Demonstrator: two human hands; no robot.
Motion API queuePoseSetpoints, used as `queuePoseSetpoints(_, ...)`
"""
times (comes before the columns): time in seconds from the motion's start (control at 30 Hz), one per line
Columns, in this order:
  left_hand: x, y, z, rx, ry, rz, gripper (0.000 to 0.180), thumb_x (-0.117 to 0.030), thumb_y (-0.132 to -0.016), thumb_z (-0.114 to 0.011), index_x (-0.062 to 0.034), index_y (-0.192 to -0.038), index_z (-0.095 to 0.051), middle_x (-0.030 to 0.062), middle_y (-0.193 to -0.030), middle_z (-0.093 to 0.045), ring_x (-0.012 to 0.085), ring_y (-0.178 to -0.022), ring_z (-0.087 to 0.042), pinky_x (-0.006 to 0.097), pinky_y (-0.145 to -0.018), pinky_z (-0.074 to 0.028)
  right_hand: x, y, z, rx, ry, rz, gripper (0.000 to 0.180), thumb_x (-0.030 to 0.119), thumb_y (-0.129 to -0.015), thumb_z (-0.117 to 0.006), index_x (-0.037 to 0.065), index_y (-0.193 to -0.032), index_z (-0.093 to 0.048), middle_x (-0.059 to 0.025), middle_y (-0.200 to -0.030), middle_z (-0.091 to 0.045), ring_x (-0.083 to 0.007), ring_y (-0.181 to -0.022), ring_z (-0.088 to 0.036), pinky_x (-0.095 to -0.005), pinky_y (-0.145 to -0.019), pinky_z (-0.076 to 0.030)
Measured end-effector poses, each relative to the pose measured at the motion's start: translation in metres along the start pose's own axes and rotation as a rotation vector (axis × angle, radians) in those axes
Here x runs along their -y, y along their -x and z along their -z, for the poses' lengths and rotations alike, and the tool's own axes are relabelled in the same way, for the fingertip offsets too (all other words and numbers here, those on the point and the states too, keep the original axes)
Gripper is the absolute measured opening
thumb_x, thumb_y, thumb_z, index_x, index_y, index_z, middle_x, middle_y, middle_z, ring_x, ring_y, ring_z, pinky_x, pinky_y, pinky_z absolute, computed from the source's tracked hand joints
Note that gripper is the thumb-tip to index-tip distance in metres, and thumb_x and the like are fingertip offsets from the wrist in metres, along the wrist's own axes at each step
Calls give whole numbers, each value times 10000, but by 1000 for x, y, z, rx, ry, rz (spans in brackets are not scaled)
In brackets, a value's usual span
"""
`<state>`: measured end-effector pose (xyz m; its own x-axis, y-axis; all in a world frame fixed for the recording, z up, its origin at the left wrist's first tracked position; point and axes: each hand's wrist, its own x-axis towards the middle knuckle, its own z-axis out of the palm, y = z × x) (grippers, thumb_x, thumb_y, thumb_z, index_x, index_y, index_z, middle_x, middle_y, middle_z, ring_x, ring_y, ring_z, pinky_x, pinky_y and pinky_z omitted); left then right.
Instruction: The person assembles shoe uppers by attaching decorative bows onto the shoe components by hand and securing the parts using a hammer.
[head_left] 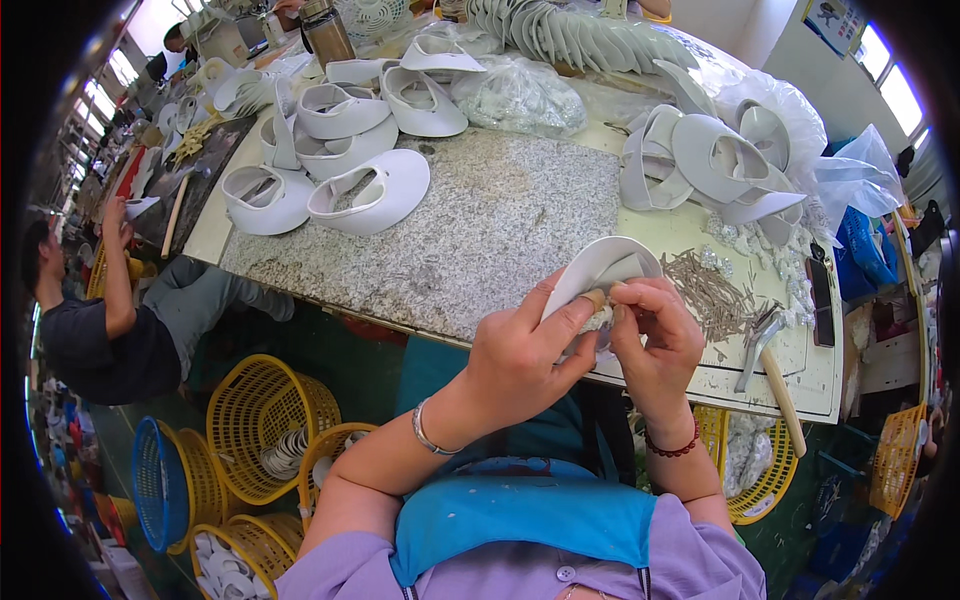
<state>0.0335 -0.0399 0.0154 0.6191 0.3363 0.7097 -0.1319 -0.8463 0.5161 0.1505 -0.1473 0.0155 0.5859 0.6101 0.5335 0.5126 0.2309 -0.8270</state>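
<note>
Over the table's near edge, my left hand [522, 335] grips a white visor-shaped piece [612, 262], its curved brim facing up and away. The left thumb presses at its near edge. My right hand [655, 335] is closed at the right side of the same piece, fingertips pinched at its edge beside the left thumb. Whatever small thing lies between those fingertips is hidden. Beyond my hands lies a speckled stone slab [480, 215]. Similar white pieces [372, 195] stand at its far left, and another heap of them [722, 160] sits to the right.
Right of my hands lie short brown strips [705, 295], a hammer [775, 375] with a wooden handle and a dark phone [820, 300]. A clear plastic bag [520, 95] is behind the slab. Yellow baskets [265, 415] stand on the floor; a person [110, 310] sits at left.
</note>
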Motion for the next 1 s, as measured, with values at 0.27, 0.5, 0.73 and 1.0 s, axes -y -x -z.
queuePoseSetpoints(0.27,8,3,2,31,-36,-64,267,-68,-787,-677,-13,-1047,-647,227,-1073,-624,290,-594,-644,337,-494,-513,13,-11,18,205,159,14,151,-56,-788,-646,10,-922,-668,-62,-825,-627,-105,-653,-593,-221,-540,-474)
queuePoseSetpoints(0.5,2,2,6,65,-104,-82,252,-51,-792,-659,-10,-1041,-656,223,-1080,-629,284,-584,-641,333,-487,-507,9,-4,21,213,-5,-101,99,4,-820,-665,0,-919,-666,-50,-791,-643,-94,-650,-598,-226,-525,-469)
queuePoseSetpoints(0.73,1,1,9,93,70,27,246,-76,-817,-642,-14,-1056,-650,199,-1046,-635,314,-655,-653,370,-544,-518,0,-1,24,254,-502,-472,97,24,-851,-661,-21,-937,-659,-19,-786,-638,-73,-643,-589,-210,-560,-483)
queuePoseSetpoints(1.0,4,2,12,241,317,202,239,-115,-841,-633,-33,-1065,-650,166,-951,-650,306,-737,-653,363,-610,-511,4,-9,32,300,147,239,173,-10,-742,-723,-3,-900,-654,-107,-776,-640,-190,-625,-608,-279,-552,-477)
